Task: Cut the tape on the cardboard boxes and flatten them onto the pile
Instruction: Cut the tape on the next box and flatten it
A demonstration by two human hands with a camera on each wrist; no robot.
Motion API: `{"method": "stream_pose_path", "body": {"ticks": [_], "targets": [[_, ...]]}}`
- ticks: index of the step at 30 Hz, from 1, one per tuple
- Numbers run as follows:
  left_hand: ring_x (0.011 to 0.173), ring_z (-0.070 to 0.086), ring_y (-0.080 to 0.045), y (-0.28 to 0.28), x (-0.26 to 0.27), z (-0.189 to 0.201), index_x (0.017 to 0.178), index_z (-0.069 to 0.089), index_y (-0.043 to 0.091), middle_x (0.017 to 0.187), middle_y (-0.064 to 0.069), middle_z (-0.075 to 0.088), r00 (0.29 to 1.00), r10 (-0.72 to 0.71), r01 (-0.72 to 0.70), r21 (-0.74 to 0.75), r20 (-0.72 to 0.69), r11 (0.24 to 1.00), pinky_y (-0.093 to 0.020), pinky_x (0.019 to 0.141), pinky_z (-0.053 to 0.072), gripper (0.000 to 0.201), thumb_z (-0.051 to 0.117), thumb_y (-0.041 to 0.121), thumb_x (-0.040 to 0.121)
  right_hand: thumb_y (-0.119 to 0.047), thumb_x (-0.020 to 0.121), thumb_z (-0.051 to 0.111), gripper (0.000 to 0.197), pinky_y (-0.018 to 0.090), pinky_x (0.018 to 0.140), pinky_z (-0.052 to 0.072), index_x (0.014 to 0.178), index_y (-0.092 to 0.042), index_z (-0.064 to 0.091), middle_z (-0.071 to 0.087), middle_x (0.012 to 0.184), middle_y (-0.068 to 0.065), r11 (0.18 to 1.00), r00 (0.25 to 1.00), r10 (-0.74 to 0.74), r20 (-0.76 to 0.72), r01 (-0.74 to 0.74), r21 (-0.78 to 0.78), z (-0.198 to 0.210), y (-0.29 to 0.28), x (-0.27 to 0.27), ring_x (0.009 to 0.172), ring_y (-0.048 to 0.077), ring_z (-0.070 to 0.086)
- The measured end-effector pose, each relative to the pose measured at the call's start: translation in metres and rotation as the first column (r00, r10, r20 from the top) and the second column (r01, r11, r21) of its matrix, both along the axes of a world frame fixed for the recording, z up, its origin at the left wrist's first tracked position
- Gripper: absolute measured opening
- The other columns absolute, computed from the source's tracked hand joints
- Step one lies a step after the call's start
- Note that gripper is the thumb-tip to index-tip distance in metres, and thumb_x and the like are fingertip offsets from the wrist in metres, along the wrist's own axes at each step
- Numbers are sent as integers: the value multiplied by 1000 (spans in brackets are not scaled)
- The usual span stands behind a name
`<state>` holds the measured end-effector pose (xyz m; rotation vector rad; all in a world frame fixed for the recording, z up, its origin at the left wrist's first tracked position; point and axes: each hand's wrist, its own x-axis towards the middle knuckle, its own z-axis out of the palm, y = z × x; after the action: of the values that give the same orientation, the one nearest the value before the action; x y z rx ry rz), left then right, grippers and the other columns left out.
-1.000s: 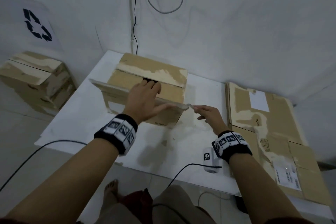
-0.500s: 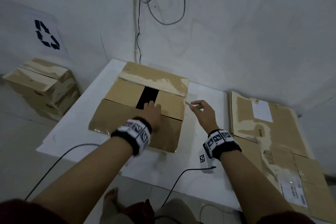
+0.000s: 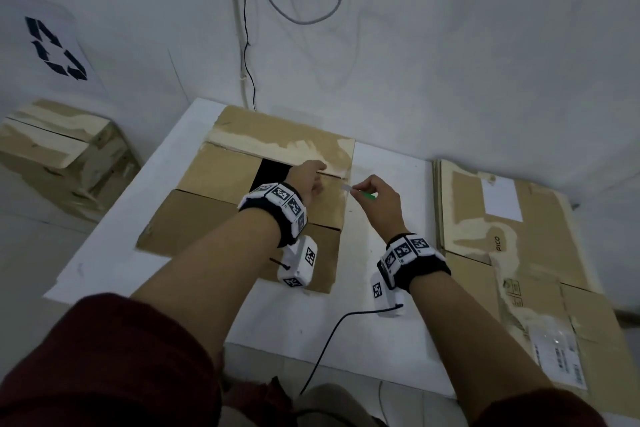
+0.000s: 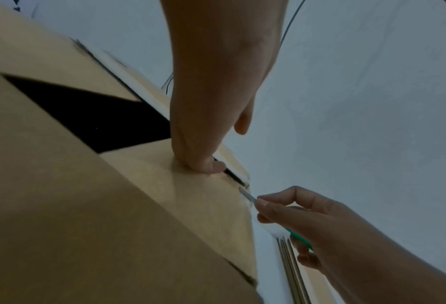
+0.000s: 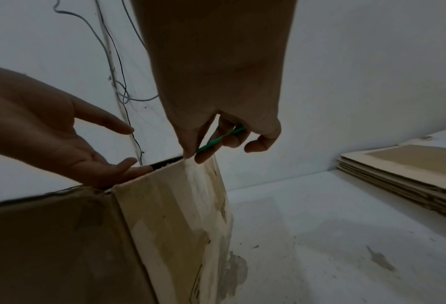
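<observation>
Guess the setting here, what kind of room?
Likely a cardboard recycling corner in a plain room: a recycling sign on the wall, a pile of flattened boxes, and an open box on a white table.

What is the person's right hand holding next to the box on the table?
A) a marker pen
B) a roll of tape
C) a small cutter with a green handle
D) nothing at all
C: the right hand pinches a thin green-handled cutter, its blade at the top edge of the box.

White table (image 3: 363,340), wall cables (image 3: 298,10), recycling sign (image 3: 55,47)
</observation>
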<state>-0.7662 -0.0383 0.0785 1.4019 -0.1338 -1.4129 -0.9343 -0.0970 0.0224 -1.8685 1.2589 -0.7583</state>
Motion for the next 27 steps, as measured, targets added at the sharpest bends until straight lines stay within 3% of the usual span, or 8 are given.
{"method": "stream_pose_path", "body": {"ticks": [3,5,7,9,13,21,25,27], "targets": [[92,56,-20,-8,-2,-8,119,49,3,97,-10,51,988,87,-97,-80,-127,992,-24,74,46,27,54,12,94,-28,85,75,18,23,76,46,77,-19,61,68,81,-10,1000,1000,-12,14,12,-9,-2,-5,3,80,2,59],[125,49,-24,-10,-5,-10,129,46,3,123,-15,50,981,88,-107,-109,-172,988,-27,97,45,34,52,14,97,-28,86,74,19,25,77,48,75,-21,60,67,80,-11,1000,1000,-13,19,13,-16,-3,-8,5,79,3,60],[131,44,-24,-15,-7,-12,137,41,1,135,-17,47,985,85,-105,-133,-148,986,-28,103,41,43,50,18,99,-30,85,75,22,28,78,50,74,-23,58,67,78,-12,1000,1000,-18,25,19,-20,-5,-13,9,79,4,61],[120,53,-23,-22,-6,-17,131,47,-2,128,-16,52,990,98,-110,-120,-98,987,-25,94,46,40,51,22,99,-28,86,74,22,30,79,51,75,-19,57,66,78,-12,999,999,-28,43,29,-21,-6,-13,11,81,7,62],[69,55,-8,-32,2,-20,78,49,11,90,-6,57,996,88,-88,-13,-5,996,-16,60,51,24,41,9,101,-18,89,70,20,24,79,52,76,-11,56,66,80,-7,999,993,-42,106,45,-30,-7,-10,14,83,7,62],[66,54,-10,-34,3,-28,73,48,11,74,-2,56,993,17,-17,-2,114,1000,-22,70,47,29,38,3,99,-12,89,70,17,16,79,49,78,-5,58,68,84,0,998,986,-53,158,51,20,-5,-23,26,78,-3,58],[60,53,-10,-35,9,-29,71,48,6,43,1,59,992,122,-122,21,14,992,-19,58,48,30,38,-2,98,-7,87,69,13,17,79,49,79,-5,59,68,83,0,998,984,-47,172,39,51,-3,-30,35,79,3,58],[57,56,-9,-32,12,-28,74,50,5,51,-2,62,989,147,-146,19,-12,989,-18,52,51,28,38,-2,98,-3,86,68,12,13,76,47,78,-6,59,67,81,-1,998,985,-38,169,29,54,-2,-35,42,76,-1,57]]}}
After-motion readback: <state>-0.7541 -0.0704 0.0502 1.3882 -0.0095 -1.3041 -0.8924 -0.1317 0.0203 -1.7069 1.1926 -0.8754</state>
